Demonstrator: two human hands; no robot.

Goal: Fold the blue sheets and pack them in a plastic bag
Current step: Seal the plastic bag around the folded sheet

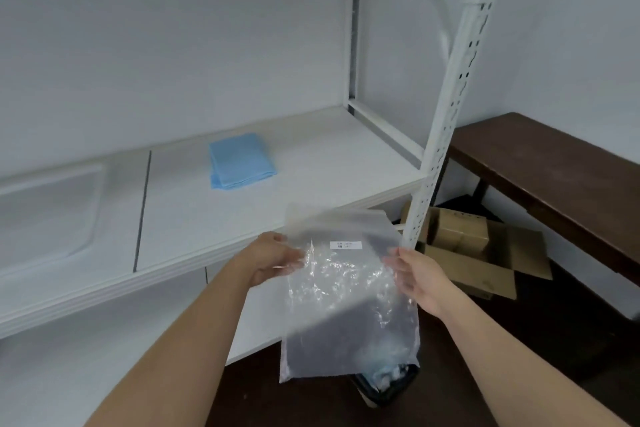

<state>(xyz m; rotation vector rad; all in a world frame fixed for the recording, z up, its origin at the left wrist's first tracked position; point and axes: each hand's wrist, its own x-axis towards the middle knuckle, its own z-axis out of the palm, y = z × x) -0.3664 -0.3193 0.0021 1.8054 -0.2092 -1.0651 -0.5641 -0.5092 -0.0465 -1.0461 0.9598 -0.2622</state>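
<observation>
I pinch the bag [349, 288] with both hands [277, 258] [417, 276]; its white label [345, 245] is unreadable; sheets [240, 160] lie beyond it.

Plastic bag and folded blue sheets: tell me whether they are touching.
Apart. The head view shows the plastic bag held up in front of the shelf by the left hand and right hand, while the folded blue sheets lie back on the white shelf.

**Blue sheets folded, bag held up empty**

Folded blue sheets [241, 160] lie flat in a neat stack toward the shelf's [311, 163] back edge. Clear crinkly plastic bag [346, 291] hangs upright past its front edge, small white label near the top.
</observation>
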